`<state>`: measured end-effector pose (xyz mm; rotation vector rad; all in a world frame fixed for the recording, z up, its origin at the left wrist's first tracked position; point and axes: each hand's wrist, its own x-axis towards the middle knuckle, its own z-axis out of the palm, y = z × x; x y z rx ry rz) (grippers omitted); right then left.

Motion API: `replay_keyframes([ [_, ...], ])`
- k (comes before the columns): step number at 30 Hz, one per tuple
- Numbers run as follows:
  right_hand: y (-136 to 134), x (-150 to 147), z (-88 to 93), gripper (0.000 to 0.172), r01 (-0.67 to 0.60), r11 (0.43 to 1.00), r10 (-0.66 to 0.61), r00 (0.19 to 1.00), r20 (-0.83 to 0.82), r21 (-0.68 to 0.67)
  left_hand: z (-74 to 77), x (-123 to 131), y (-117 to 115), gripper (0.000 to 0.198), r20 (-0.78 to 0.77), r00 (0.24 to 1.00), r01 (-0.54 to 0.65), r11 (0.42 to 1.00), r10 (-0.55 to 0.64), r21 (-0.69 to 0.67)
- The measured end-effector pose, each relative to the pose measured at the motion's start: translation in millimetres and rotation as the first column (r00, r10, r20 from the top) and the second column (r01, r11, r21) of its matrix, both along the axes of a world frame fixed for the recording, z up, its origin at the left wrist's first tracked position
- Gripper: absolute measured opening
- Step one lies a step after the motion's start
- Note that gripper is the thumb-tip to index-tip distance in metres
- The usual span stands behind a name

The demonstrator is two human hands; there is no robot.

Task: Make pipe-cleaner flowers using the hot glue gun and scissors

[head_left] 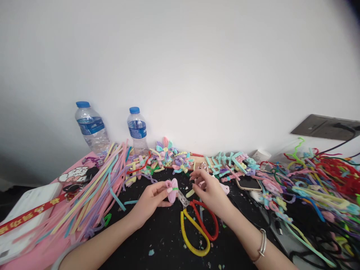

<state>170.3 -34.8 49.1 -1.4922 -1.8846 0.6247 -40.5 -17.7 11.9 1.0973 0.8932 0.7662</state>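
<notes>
My left hand (156, 197) pinches a small lilac-pink pipe cleaner piece (173, 193), shaped in fuzzy loops with a thin green band around its middle. To its right my right hand (206, 189) hovers with curled fingers apart and nothing visible between them. A short pale yellow pipe cleaner piece (190, 193) lies below its fingertips. Between and below the hands lie scissors (196, 245) with one yellow and one red handle. Their blades point up toward the lilac piece and are partly hidden by it. Something light pink (225, 188) shows behind the right hand.
Long pastel pipe cleaners (97, 191) are heaped at left beside a white packet (30, 208). Two water bottles (90, 125) lean against the wall. Finished-looking pipe cleaner flowers (165, 148) line the back. A phone (249, 183) and tangled pipe cleaners (332, 180) occupy the right.
</notes>
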Motion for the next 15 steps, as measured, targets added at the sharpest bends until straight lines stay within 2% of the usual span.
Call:
replay_keyframes([
  [3, 7.3, 23.6, 4.3, 0.031, 0.109, 0.989, -0.135, 0.942, 0.308, 0.099, -0.5, -1.4, 2.5, 0.038, 0.045, 0.997, -0.064, 0.998, 0.065, -0.031],
  [7, 8.1, 45.8, 10.1, 0.031, 0.198, 0.975, -0.217, 0.750, 0.625, 0.101, 0.9, -1.9, 5.2, 0.045, 0.080, 0.993, -0.085, 0.994, 0.090, -0.062],
  [11, 4.0, 48.8, 10.7, 0.029, 0.270, 0.963, -0.181, 0.615, 0.768, 0.010, 0.6, -1.9, 5.9, 0.048, 0.074, 0.993, -0.092, 0.994, 0.096, -0.053],
  [15, 5.2, 45.4, 1.5, 0.033, 0.306, 0.950, -0.133, 0.575, 0.807, -0.061, -1.9, -2.2, 7.2, 0.049, 0.060, 0.990, -0.128, 0.991, 0.130, -0.043],
])
